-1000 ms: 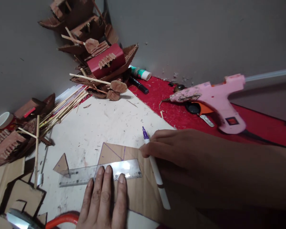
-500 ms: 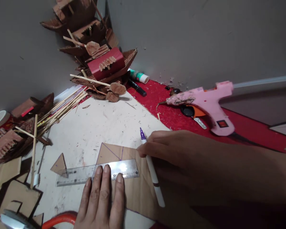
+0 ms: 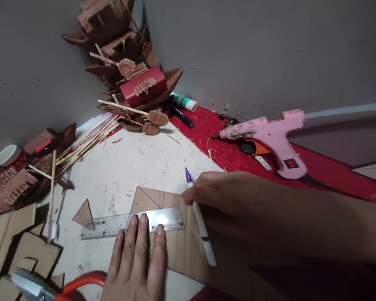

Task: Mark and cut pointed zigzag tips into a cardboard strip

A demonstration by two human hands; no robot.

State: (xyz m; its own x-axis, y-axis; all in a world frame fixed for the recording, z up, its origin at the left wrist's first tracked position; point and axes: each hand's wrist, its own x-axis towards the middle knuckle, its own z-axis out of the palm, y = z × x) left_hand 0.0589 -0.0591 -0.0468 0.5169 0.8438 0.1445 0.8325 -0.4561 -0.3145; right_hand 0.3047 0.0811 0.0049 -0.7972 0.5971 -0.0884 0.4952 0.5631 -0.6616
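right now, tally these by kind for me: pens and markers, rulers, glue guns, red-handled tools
Pens and markers: 2 (purple-tipped pen, black marker)
Rulers: 1 (clear ruler)
Glue guns: 1 (pink glue gun)
Red-handled tools: 1 (red-handled tool, partly out of frame)
Total: 5

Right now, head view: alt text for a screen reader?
Left hand rests on a clear ruler partly over marked cardboard; right hand holds a purple-tipped marker. Pink glue gun at right, boat-like models at back left.
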